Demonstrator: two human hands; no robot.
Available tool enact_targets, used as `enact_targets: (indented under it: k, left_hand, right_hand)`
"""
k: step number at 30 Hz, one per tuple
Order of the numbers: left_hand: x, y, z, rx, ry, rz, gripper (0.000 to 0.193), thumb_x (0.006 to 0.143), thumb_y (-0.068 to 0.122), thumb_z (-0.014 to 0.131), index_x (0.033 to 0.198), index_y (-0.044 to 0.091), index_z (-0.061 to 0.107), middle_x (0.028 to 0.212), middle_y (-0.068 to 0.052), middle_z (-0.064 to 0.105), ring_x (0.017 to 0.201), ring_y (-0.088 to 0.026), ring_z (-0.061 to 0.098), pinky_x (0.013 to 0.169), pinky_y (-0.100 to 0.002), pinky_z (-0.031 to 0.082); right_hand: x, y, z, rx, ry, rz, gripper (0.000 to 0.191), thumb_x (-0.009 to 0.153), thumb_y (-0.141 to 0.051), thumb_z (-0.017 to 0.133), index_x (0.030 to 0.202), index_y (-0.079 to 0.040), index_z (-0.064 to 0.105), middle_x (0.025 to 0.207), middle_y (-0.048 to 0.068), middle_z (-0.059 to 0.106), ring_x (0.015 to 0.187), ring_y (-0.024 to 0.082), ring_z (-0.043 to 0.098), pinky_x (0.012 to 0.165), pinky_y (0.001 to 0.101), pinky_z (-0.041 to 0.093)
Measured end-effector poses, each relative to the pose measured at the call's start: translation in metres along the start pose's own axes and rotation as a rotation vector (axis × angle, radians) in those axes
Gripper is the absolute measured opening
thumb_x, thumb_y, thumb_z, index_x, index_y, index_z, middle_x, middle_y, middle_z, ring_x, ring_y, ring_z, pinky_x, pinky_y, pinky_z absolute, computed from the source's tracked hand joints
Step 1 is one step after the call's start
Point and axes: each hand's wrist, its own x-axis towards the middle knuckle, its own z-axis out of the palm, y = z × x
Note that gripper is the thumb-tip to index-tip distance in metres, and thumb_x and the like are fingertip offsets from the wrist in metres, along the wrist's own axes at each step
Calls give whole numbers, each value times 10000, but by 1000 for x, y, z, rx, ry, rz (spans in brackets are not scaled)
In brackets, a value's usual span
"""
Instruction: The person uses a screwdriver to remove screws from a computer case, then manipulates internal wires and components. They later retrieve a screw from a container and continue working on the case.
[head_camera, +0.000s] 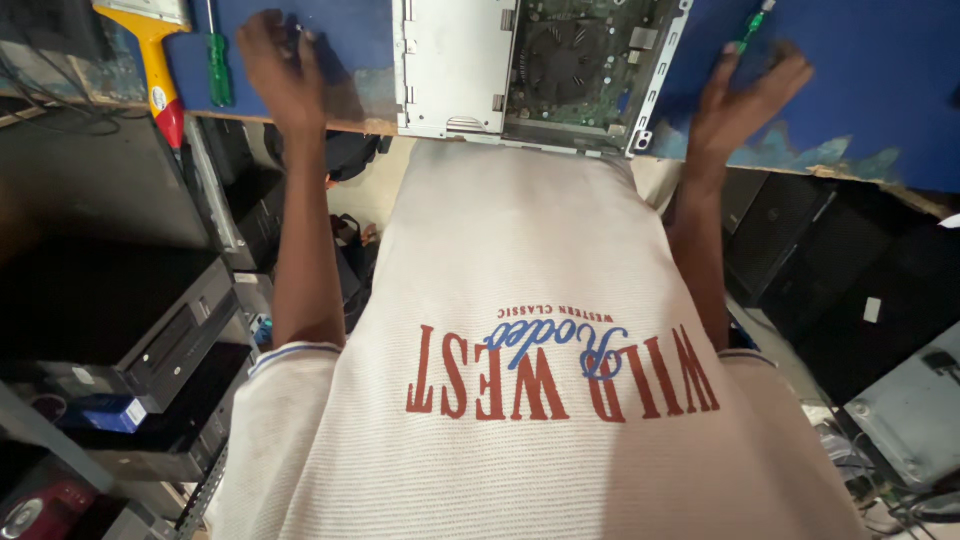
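Your cream ribbed shirt (530, 400) with its red and blue print fills the lower middle of the frame, blocking most of what lies beneath you. Across the top runs the blue worktable (880, 90), its paint worn along the near edge. At top centre sits the opened computer case (450, 70), its grey metal panel on the left and the green board with a dark round fan on the right, the near corner just overhanging the table edge. Dark computer units (150, 330) are stacked at the left of the frame. Your left hand (280, 75) rests on the table at upper left, fingers loosely spread, holding nothing, just right of a green-handled screwdriver (218, 65). Your right hand (740, 100) is at upper right, fingers splayed, its fingertips touching a second, smaller green screwdriver (752, 25).
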Motion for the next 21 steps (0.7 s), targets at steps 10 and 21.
enact_targets:
  k: [10,21]
  left_hand:
    - [35,17,3,141,25,67,92,1022,21,642,1098,19,590,1030,-163,604,947,-349,608,853,-457,487]
    - [63,101,28,-870,-227,-118,82,1041,-2,661,1100,-5,718,932,-103,751,830,-203,758,784,-375,642]
  right_hand:
    - [35,-6,3,382,81,357,296,1019,-263,692,1181,-24,629,935,111,680,713,168,589,628,302,538]
    - [91,-52,-47,1074,-70,127,99,1065,-63,694,1082,-11,611,929,168,685,684,219,692,519,324,584]
